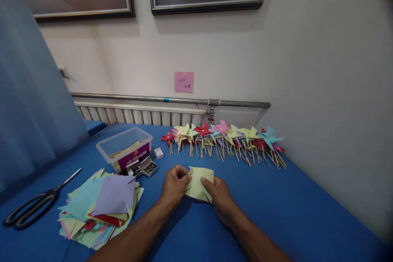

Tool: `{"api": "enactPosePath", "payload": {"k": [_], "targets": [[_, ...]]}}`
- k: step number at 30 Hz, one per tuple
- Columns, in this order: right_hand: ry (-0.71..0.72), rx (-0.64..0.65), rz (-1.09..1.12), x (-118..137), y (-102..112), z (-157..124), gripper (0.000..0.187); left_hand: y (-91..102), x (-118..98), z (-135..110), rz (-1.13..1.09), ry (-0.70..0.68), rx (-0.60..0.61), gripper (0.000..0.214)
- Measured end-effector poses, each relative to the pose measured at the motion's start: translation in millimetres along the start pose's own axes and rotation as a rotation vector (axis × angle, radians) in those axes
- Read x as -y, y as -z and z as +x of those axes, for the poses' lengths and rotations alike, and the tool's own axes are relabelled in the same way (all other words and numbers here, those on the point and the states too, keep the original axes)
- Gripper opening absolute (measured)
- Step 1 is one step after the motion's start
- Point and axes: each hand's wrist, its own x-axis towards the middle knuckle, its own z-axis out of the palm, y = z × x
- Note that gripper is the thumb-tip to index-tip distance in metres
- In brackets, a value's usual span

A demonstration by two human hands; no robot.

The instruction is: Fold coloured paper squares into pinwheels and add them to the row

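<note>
A pale yellow paper square (199, 186), partly folded, lies between both my hands on the blue table (276, 204). My left hand (174, 186) is closed, pinching the paper's left corner. On its right side my right hand (219, 198) presses the sheet with the thumb on top and the fingers curled under its lower edge.
A stack of coloured paper squares (101, 208) lies at the left, with black scissors (33, 206) beyond it. A clear plastic box (125, 147) and small open boxes of pins (144, 168) stand behind. A row of several finished pinwheels (227, 139) lines the wall.
</note>
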Motion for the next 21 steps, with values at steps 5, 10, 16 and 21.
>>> {"api": "enactPosePath", "payload": {"k": [5,10,16,21], "targets": [[0.002,-0.005,-0.001,0.2,0.2,-0.7,0.033,-0.1,-0.9,-0.8,-0.005,0.002,0.0,0.031],[0.008,0.004,0.012,-1.3,1.0,0.7,0.035,1.0,1.0,0.3,0.016,-0.002,0.001,0.031],[0.001,-0.005,0.005,-1.5,0.9,0.9,0.034,1.5,0.7,1.3,-0.006,0.003,-0.003,0.031],[-0.007,0.01,0.022,-4.6,3.2,2.6,0.037,1.4,-4.5,-0.2,0.011,0.016,-0.01,0.029]]}}
